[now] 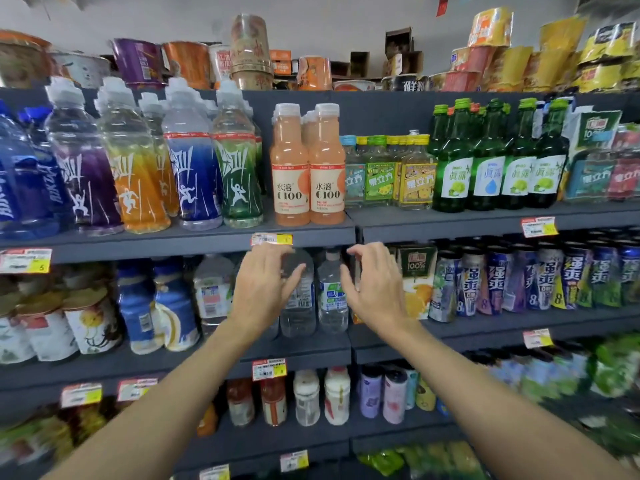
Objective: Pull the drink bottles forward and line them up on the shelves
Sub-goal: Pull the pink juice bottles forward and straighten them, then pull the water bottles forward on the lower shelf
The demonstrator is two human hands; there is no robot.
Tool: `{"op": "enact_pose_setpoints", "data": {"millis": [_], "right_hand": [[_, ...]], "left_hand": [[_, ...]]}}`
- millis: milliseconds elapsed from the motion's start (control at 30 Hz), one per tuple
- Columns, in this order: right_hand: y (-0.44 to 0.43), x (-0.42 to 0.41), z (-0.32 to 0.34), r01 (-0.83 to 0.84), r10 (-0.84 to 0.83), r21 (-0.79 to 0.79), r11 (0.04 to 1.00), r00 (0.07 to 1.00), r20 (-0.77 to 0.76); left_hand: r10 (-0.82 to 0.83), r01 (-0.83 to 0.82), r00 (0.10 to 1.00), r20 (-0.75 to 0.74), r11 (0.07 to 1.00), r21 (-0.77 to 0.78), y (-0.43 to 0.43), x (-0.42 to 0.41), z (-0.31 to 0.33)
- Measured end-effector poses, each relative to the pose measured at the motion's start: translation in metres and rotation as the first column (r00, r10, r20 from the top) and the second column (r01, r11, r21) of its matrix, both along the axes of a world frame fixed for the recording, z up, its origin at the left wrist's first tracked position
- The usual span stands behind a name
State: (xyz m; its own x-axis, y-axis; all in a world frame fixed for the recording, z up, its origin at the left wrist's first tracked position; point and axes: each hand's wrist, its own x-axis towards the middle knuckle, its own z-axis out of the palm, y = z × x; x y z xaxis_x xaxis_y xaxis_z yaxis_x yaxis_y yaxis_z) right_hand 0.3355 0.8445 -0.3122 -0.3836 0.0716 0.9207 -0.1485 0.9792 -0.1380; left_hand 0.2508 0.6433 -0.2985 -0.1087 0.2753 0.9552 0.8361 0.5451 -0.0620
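**Packed shop shelves, two water bottles between your hands**

Dark grey shelves full of drinks fill the view. On the middle shelf (311,349), a clear bottle (300,318) and a green-labelled bottle (333,299) stand side by side, a little back from the edge. Your left hand (265,289) and right hand (375,289) flank them with fingers loosely curved, gripping nothing. Expect full, fairly heavy bottles with thin, smooth walls. Wrap each at the labelled middle and slide it rather than lift.
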Motion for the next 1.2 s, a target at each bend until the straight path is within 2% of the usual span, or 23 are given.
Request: {"op": "enact_pose_setpoints", "data": {"millis": [133, 267, 367, 533, 700, 833, 1000, 1200], "right_hand": [[-0.001, 0.001, -0.044, 0.049, -0.040, -0.046, 0.998, 0.983, 0.178], [-0.004, -0.004, -0.065, 0.117, -0.077, -0.108, 0.987, 0.943, 0.323], [-0.008, -0.013, -0.071, 0.167, -0.097, -0.155, 0.974, 0.919, 0.381], [-0.017, -0.032, -0.081, 0.284, -0.125, -0.319, 0.904, 0.890, 0.439], [-0.022, -0.051, -0.090, 0.405, -0.198, -0.382, 0.831, 0.856, 0.477], [-0.026, -0.062, -0.092, 0.437, -0.212, -0.450, 0.779, 0.859, 0.467], [-0.027, -0.067, -0.094, 0.433, -0.203, -0.456, 0.778, 0.859, 0.470], [-0.010, -0.060, -0.093, 0.380, -0.181, -0.394, 0.837, 0.872, 0.455]], "left_hand": [[0.030, -0.024, 0.991, 0.134, 0.999, -0.048, 0.007, 0.002, -0.054], [0.128, -0.106, 0.954, 0.272, 0.990, -0.094, 0.013, 0.000, -0.088], [0.223, -0.201, 0.879, 0.422, 0.975, -0.097, 0.023, 0.000, -0.095], [0.294, -0.326, 0.702, 0.649, 0.942, -0.074, 0.049, 0.004, -0.099], [0.375, -0.487, 0.557, 0.741, 0.870, -0.074, 0.074, 0.008, -0.104], [0.418, -0.582, 0.411, 0.810, 0.804, -0.119, 0.088, 0.008, -0.111], [0.407, -0.591, 0.360, 0.840, 0.795, -0.133, 0.094, 0.004, -0.122], [0.359, -0.621, 0.296, 0.885, 0.777, -0.108, 0.105, 0.006, -0.123]]}}
